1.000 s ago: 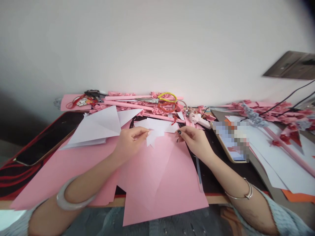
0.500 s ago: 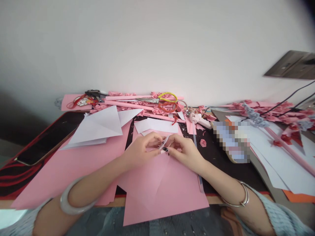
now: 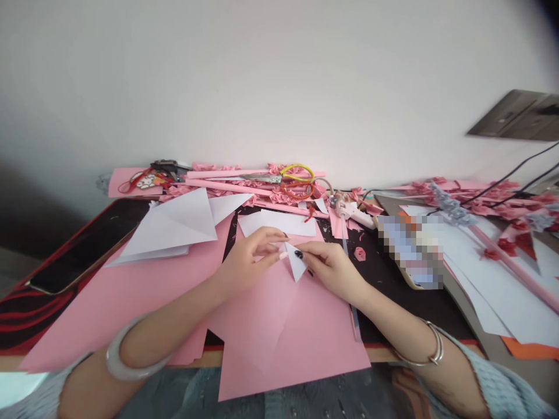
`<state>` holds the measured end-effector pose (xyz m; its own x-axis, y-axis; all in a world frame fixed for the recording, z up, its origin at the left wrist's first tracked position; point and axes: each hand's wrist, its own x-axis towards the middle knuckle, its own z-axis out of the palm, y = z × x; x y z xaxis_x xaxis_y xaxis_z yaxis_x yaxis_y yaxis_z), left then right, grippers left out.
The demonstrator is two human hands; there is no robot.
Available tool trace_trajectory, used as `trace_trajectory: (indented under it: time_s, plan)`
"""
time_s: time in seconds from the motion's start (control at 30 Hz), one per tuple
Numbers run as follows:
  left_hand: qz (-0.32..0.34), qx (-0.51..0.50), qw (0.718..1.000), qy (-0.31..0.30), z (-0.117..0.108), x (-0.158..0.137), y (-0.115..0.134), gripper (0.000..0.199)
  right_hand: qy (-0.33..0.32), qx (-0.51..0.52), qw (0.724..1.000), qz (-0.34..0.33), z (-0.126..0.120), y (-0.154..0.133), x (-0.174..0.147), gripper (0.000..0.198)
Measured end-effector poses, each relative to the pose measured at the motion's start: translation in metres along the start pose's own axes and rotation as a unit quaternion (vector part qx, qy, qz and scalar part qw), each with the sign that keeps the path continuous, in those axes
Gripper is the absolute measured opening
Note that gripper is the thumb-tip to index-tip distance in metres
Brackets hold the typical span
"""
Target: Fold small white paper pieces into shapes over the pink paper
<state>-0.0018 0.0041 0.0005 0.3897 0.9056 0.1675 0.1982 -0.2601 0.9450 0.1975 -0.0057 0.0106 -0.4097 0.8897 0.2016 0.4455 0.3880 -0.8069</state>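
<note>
**Pale wall and crowded desk, a small white paper held between two hands**

Behind the desk [image 3: 384,353], a plain wall [image 3: 279,87] is seen, with one socket panel [image 3: 515,115] at right. The white paper [image 3: 296,266], folded to a triangle, is held above the pink sheet [image 3: 297,343], by which the desk's near edge is overhung. It is clamped between thumb and fingers of the right hand [image 3: 334,267], wrist angled inward. The left hand [image 3: 247,262] is bent toward it, fingers curled, thumb tip at the paper's left edge; whether it is pinched there cannot be told. Both forearms are stretched in from the near edge.

Just beyond the fingers a flat white piece [image 3: 279,222] is laid, and beside the right wrist a clear strip [image 3: 356,326]. Two phones are counted: one [image 3: 89,244] toward the left edge, one [image 3: 395,259] right of the right hand. One loose pink rosette [image 3: 360,254] is left on the dark mat [image 3: 393,314]. Along the far edge, one pair of scissors [image 3: 276,179] is rested on pink paper stems [image 3: 231,187], with one glue gun [image 3: 360,217] to their right.
</note>
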Motion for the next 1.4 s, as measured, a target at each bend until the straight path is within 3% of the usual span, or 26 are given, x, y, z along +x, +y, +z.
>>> trace_trajectory:
  time_s: [0.1,0.27,0.43,0.57,0.73,0.93,1.03,1.13,1.4]
  plan:
    - [0.023,0.077,0.997,-0.022,-0.001,0.001,0.005,0.014,-0.024,-0.018,0.999,-0.025,0.001,-0.003,0.000,0.022]
    - [0.023,0.123,0.992,-0.023,-0.001,0.001,0.006,0.013,0.013,-0.050,0.999,-0.011,0.002,-0.002,-0.001,0.015]
    - [0.033,0.159,0.986,-0.031,0.001,-0.001,0.001,0.019,0.016,-0.082,0.993,-0.089,0.003,-0.001,-0.002,0.022]
    - [0.052,0.204,0.977,-0.024,0.004,-0.003,0.002,0.022,-0.002,-0.106,0.988,-0.110,0.004,-0.003,-0.003,0.026]
    - [0.056,0.227,0.972,-0.004,-0.001,-0.003,0.003,0.021,0.029,-0.136,0.988,-0.065,-0.006,0.002,0.000,0.023]
    - [0.031,0.173,0.984,0.040,-0.012,0.000,0.001,0.020,0.151,-0.143,0.978,0.020,-0.024,0.011,0.005,0.017]
    - [0.039,0.164,0.985,0.020,-0.009,0.001,0.003,0.017,0.067,-0.066,0.995,-0.025,-0.017,0.005,0.004,0.020]
    - [0.061,0.180,0.982,-0.009,-0.003,0.000,0.005,0.017,0.011,-0.066,0.997,-0.045,-0.005,0.000,0.001,0.017]
    - [0.077,0.233,0.969,-0.014,0.000,-0.002,0.004,0.021,0.025,-0.106,0.989,-0.097,0.000,-0.001,-0.002,0.017]
